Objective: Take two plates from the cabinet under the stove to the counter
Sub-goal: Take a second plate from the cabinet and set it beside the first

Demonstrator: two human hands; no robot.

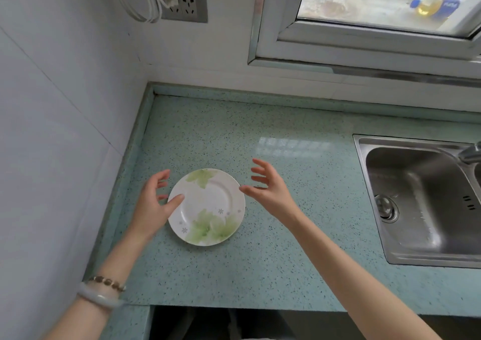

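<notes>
Lying flat and face up, the plate rests on the surface, nearer the left wall than the sink. Being round, the plate has no long axis. One green leaf print sits at its far rim, and a larger one sits at its near rim.

Left hand: positioned at the plate's left edge, palm turned inward, fingers spread and loosely curved, holding nothing. The thumb tip lies over the left rim; contact cannot be confirmed. Right hand: positioned at the plate's right edge, palm turned inward, fingers spread and relaxed, holding nothing. The thumb tip is just beside the right rim. Both forearms reach in from the near edge. The left wrist carries a pale bangle and a beaded bracelet.

Materials: the plate is glossy white with a shallow well and a broad rim. The surface is smooth speckled teal stone with a raised back lip. The sink is brushed steel with a round drain. The walls are white tile.
</notes>
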